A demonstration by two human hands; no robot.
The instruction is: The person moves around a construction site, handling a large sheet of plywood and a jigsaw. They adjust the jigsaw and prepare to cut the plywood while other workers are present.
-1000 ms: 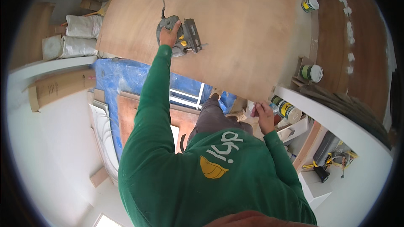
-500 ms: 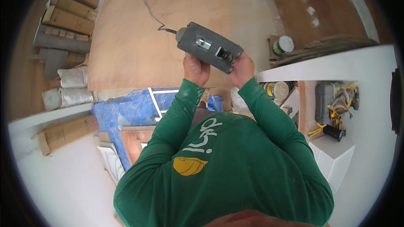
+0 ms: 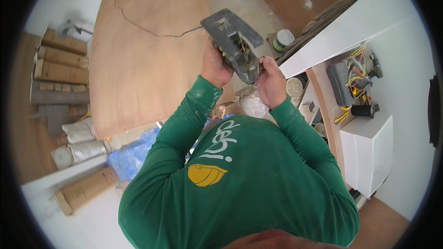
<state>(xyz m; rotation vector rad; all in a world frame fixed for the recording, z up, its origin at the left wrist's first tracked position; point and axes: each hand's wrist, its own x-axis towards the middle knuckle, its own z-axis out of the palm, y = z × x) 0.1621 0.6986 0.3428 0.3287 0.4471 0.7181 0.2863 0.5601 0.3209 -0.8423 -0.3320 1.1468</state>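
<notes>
The plywood sheet (image 3: 138,60) lies flat across the surface, with a black cord (image 3: 152,30) trailing over it to the jigsaw (image 3: 233,44), which is raised clear of the sheet at chest height, base plate turned up. The left hand (image 3: 216,67) is clenched round the saw body from below, and the right hand (image 3: 271,82) grips its lower end with fingers close to the blade area. Judged risk: if the saw is live, a trigger press could cut those fingers, and the slack cord could snag on the sheet edge and jerk the tool.
</notes>
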